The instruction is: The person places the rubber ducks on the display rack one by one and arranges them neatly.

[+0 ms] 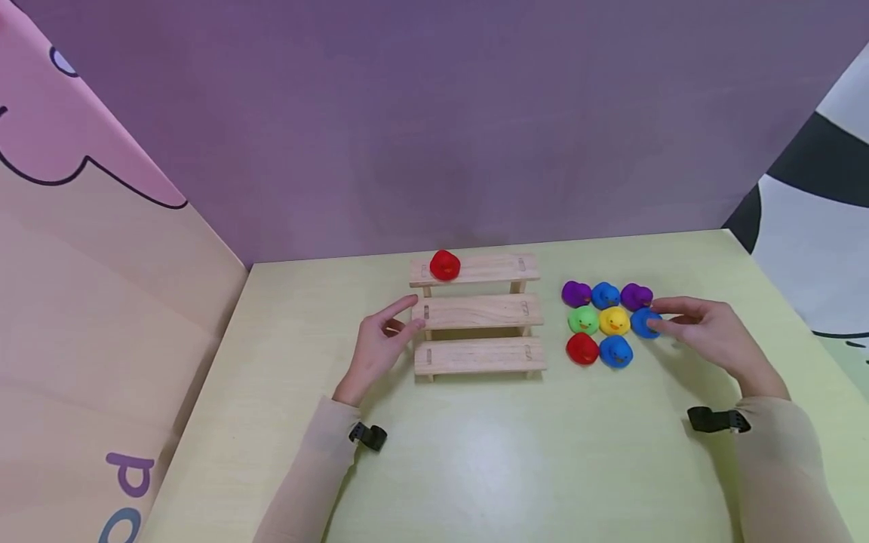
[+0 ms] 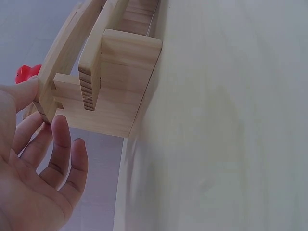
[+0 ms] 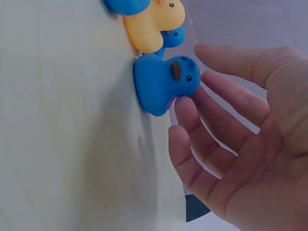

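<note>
A three-step wooden rack (image 1: pixel 482 354) stands on the table, with a red rubber duck (image 1: pixel 444 265) on the left part of its top step. My left hand (image 1: pixel 380 343) pinches the left end of the middle step, thumb on top and fingertips beneath, as the left wrist view shows. Right of the rack, my right hand (image 1: pixel 713 335) reaches around a blue rubber duck (image 3: pixel 161 82) at the right side of a duck group. Its thumb and fingers are spread about the duck's head; the duck still sits on the table. Whether the fingertips touch it is hard to tell.
Beside that duck sit two purple ducks (image 1: pixel 576 293), two more blue ducks (image 1: pixel 615 351), a green duck (image 1: pixel 583 320), a yellow duck (image 1: pixel 614 321) and another red duck (image 1: pixel 582 348). A purple panel (image 1: pixel 475 136) rises behind the table (image 1: pixel 475 452), and a printed panel (image 1: pixel 102 286) borders its left.
</note>
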`<state>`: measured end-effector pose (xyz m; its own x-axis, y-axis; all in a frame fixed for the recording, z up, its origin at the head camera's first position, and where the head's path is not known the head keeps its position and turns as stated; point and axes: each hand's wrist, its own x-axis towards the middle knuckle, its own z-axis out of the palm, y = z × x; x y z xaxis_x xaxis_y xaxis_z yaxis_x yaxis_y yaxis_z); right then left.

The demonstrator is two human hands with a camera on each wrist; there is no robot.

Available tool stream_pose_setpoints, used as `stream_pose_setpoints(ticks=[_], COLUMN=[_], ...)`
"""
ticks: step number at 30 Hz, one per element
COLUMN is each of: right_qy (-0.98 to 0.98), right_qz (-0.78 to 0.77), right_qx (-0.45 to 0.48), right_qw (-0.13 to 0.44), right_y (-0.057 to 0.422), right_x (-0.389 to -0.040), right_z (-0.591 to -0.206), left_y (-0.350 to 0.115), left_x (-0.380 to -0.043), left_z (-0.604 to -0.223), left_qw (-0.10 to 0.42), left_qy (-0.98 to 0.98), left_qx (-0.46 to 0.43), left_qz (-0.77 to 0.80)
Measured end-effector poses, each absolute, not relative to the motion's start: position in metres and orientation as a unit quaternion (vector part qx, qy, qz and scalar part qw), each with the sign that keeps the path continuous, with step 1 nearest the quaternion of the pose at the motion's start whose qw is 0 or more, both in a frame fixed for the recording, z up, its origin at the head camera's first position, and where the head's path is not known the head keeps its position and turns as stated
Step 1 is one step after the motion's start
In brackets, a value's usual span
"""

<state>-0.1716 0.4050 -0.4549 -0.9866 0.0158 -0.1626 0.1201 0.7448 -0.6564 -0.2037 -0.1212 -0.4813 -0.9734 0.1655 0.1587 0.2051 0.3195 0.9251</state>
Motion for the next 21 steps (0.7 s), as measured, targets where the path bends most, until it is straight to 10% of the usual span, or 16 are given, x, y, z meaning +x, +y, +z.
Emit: stream_pose_setpoints(ticks=[21], right_qy=[0.926], right_qz=[-0.366], right_qx=[0.029], right_qw=[0.084], right_y=[0.410], right_x=[-0.174], right_z=[-0.467], left_y=[-0.123], left_x=[-0.203], left_z=[-0.481], left_qw=[0.015], left_qy=[-0.817], left_qx=[-0.115], left_qz=[-0.566])
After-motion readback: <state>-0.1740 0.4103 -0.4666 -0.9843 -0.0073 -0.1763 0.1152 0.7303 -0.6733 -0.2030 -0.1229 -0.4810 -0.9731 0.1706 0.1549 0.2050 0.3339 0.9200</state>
